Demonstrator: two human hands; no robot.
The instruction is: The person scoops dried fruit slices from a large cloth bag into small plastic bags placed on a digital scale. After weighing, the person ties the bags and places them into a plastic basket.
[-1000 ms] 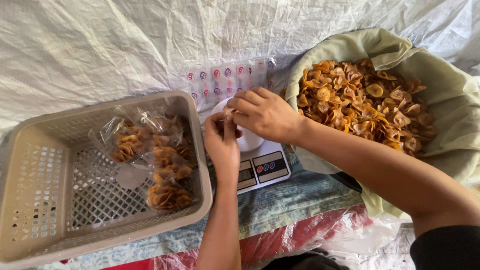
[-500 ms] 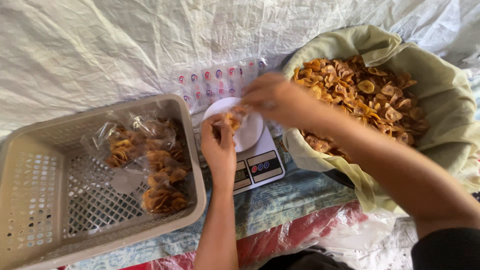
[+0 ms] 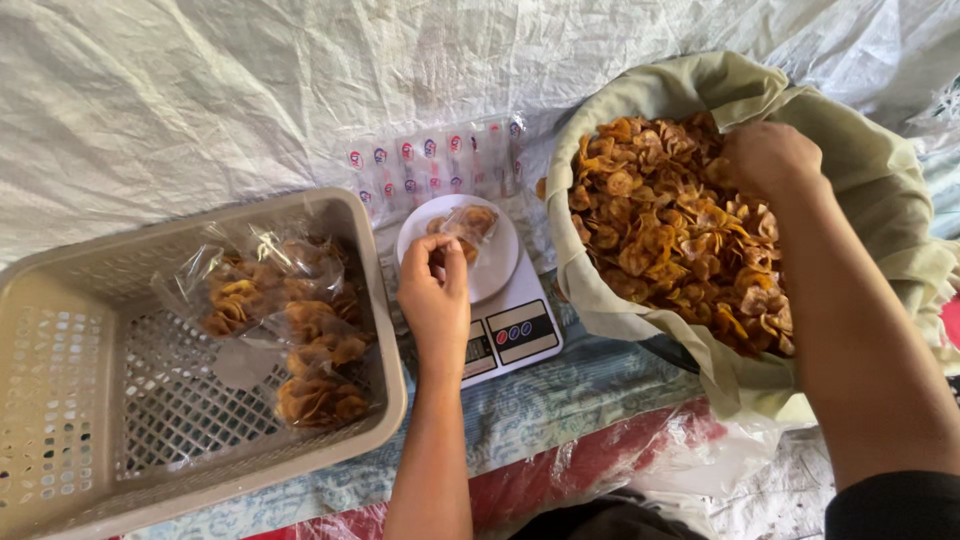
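Chips [image 3: 680,230] half bagged so far — several filled bags [image 3: 290,340] sit in the basket [image 3: 60,290]. Left hand [image 3: 435,295] pinches a small bag [image 3: 465,225] on the scale [image 3: 500,320], barely filled. Right hand [image 3: 770,155] is curled into the chip sack [image 3: 880,190] — plenty left.

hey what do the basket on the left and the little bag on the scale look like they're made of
The basket looks like moulded plastic, beige and matte: its walls and floor are a regular grid of holes. The small bag, held by the left hand over the scale, looks like thin clear plastic film: glossy, crinkled, with chips showing through.
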